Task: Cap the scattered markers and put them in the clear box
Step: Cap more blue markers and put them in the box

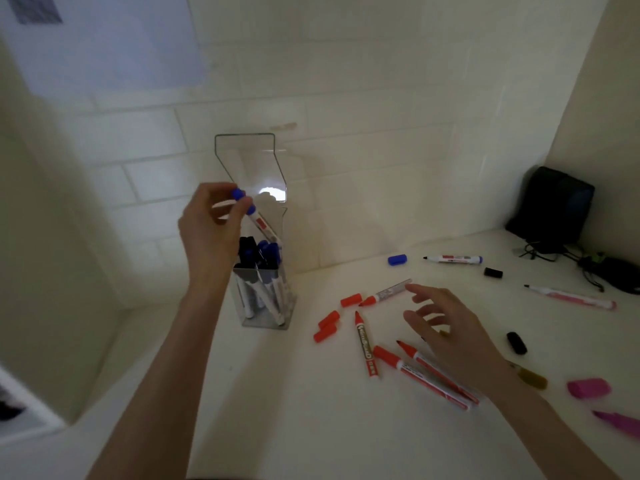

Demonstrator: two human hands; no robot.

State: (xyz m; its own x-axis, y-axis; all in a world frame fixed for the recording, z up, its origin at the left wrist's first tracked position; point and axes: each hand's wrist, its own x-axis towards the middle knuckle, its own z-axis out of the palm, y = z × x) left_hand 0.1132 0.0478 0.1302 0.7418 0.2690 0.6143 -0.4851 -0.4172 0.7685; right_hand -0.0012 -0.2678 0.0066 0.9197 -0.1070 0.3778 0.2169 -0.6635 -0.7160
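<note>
Head view, left hand [207, 230] fingertips pinching blue-capped marker [258, 220] above clear box [265, 296]

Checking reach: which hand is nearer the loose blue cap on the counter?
Right. The right hand hovers just below the loose blue cap; the left hand is far left, above the clear box.

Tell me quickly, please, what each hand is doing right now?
Left hand: closed on a blue-capped marker above the clear box.
Right hand: open, empty, fingers spread over the red markers.
</note>
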